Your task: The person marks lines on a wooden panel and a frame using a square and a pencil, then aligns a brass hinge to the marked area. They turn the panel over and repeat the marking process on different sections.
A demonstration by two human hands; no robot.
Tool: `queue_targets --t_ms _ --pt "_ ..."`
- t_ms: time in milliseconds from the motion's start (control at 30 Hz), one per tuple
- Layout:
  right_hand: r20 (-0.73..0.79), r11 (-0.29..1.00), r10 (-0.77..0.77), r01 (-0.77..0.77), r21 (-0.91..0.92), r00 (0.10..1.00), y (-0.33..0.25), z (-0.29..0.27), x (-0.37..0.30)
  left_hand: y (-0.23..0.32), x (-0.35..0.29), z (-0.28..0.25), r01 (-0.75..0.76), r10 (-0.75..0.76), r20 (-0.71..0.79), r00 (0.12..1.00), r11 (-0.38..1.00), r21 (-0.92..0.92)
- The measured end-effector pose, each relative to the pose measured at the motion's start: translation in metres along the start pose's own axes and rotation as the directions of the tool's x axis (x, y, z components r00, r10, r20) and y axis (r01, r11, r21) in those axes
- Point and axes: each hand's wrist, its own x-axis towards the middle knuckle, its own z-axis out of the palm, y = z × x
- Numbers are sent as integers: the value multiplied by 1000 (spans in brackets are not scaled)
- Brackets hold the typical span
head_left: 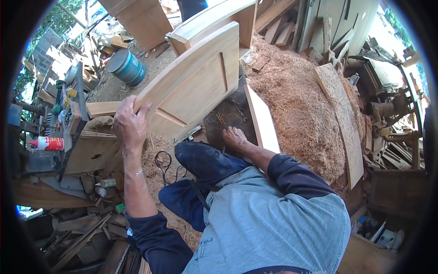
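My left hand (130,118) is closed round the near-left edge of a pale wooden panel (191,89), its thumb lying over the face. The panel stands tilted and has a grooved frame. To its right, my right hand (235,138) is low over a dark work surface (223,116) scattered with small bits. Its fingers are curled downward, and what they hold, if anything, is hidden. Beside that hand a pale board (262,118) stands on edge. A wooden frame or box (212,20) is behind the panel.
A heap of wood shavings (296,105) covers the ground at right, with a long plank (340,123) across it. A teal bucket (127,67) stands at far left. A red-and-white glue bottle (48,143) lies on the left-hand bench; a black cord (163,160) curls beside my knee.
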Motion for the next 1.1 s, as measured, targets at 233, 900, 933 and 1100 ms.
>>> queue_targets --t_ms 233,900,933,1100 --pt "17 993 0 -2 119 1000 -5 -16 -8 29 -3 11 142 -143 26 989 988 64" --pt "-209 997 -77 79 0 975 44 -58 41 32 -58 -3 351 -339 -120 933 930 104" --pt "-328 979 -91 25 -200 940 50 -51 59 28 -69 -3 384 -367 -138 920 915 122" --pt "-196 932 -96 19 -362 976 110 -2 113 30 -68 -6 312 -305 -216 928 950 0"
